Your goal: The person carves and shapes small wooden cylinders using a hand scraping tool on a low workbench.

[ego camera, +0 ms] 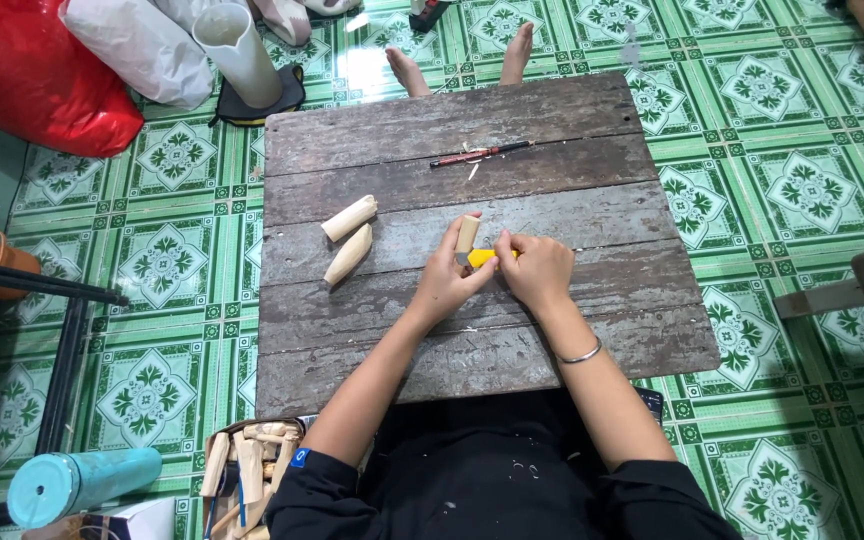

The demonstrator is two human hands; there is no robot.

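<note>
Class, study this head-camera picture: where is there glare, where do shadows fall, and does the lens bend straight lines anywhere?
Head view: glare whitens the green floor tiles beyond the wooden board; light is even and soft, with faint shadows under the left hand, right hand and the two wood pieces; the board's edges bow outward, a wide-lens distortion; the small wood piece and yellow-handled knife are sharp.

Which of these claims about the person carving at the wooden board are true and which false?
1. The left hand holds a short wooden piece. True.
2. The right hand grips a blue tool. False: the yellow-handled tool is yellow.
3. Two pale wooden pieces lie on the board, left of the hands. True.
4. The red-handled tool lies on the floor. False: it rests on the board.
</note>
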